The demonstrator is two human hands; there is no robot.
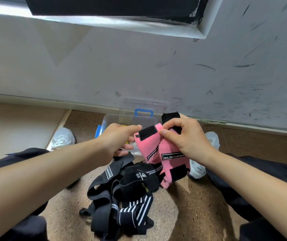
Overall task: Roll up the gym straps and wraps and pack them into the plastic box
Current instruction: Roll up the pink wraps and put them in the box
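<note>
Pink wrist wraps with black velcro patches and a black label hang in the air in front of me. My right hand pinches their upper end between thumb and fingers. My left hand reaches to the left edge of the pink wraps, its fingertips at the black velcro patch. Behind the hands stands the clear plastic box, open, with blue latches and something yellow inside. On the floor below lies a pile of black straps and wraps, some with white stripes.
I sit on a speckled brown floor with legs spread, white shoes at either side of the box. A scuffed grey wall rises just behind the box. A pale raised platform is at the left.
</note>
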